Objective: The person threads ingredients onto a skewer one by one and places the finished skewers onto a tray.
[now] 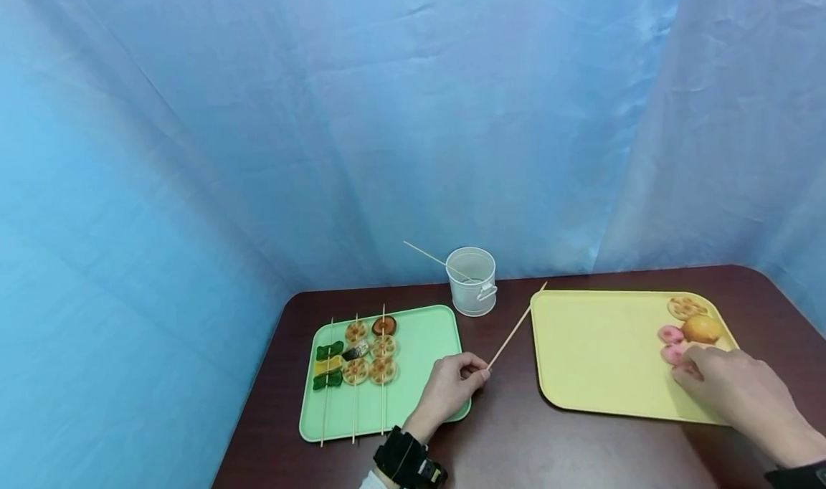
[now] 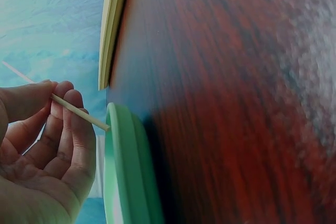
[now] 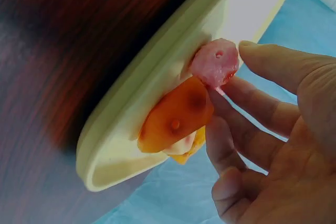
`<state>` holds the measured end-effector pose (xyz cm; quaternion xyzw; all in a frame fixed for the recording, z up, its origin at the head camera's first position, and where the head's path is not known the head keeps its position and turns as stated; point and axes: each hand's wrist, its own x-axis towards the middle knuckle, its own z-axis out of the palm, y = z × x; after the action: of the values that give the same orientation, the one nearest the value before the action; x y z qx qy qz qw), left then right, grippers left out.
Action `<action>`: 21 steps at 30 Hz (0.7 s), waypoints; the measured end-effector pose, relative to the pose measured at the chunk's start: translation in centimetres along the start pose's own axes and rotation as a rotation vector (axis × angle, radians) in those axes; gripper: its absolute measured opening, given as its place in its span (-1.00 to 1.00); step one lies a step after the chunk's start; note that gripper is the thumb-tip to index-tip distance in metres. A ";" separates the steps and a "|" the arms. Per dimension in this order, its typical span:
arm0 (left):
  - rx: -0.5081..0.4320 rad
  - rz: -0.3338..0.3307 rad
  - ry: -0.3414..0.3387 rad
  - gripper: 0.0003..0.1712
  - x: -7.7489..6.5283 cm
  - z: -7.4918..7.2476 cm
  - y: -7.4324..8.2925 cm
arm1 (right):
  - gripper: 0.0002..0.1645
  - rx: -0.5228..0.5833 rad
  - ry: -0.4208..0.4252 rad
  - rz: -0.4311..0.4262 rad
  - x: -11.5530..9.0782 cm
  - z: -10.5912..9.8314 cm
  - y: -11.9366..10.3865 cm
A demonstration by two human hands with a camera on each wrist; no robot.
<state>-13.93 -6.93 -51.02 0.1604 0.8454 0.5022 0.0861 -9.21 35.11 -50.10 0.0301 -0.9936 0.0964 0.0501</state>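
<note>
My left hand pinches the end of a bare bamboo skewer between thumb and fingers, beside the green tray. The skewer slants up towards the yellow tray. Over that tray's right side, my right hand has its thumb and fingertips around the edge of a pink food piece with a small hole in it. Other pink pieces lie by the fingertips. Close to them sit an orange-brown piece and a lotus root slice.
Three loaded skewers lie on the green tray: one with green and yellow pieces, one with lotus slices and a dark-and-white piece, one with a mushroom slice and lotus slices. A white bucket behind holds one skewer.
</note>
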 end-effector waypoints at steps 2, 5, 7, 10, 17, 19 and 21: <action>0.002 0.000 -0.001 -0.93 0.0 0.1 0.0 | -0.60 -0.021 0.027 -0.011 0.0 0.1 -0.1; 0.004 0.004 0.001 -0.93 0.1 0.3 0.0 | -0.61 -0.029 0.034 -0.015 0.0 0.2 -0.1; 0.009 0.008 0.005 -0.93 0.1 0.3 0.0 | -0.60 -0.006 0.057 -0.029 0.1 0.4 -0.1; 0.018 0.009 0.007 -0.93 0.1 0.3 0.0 | -0.60 0.046 0.076 -0.049 0.2 0.7 0.0; 0.009 0.001 0.008 -0.92 0.0 0.1 0.1 | -0.57 0.121 0.069 -0.106 1.2 0.8 -0.6; 0.008 0.001 0.013 -0.93 0.0 0.0 0.1 | -0.71 0.167 0.048 -0.111 1.5 0.3 -1.1; 0.008 0.002 0.016 -0.93 -0.1 0.0 0.1 | -0.88 0.233 0.015 -0.091 1.7 -0.3 -1.8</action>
<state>-13.80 -6.94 -50.97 0.1574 0.8479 0.5001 0.0782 -10.71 33.35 -49.33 0.0803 -0.9729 0.2089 0.0582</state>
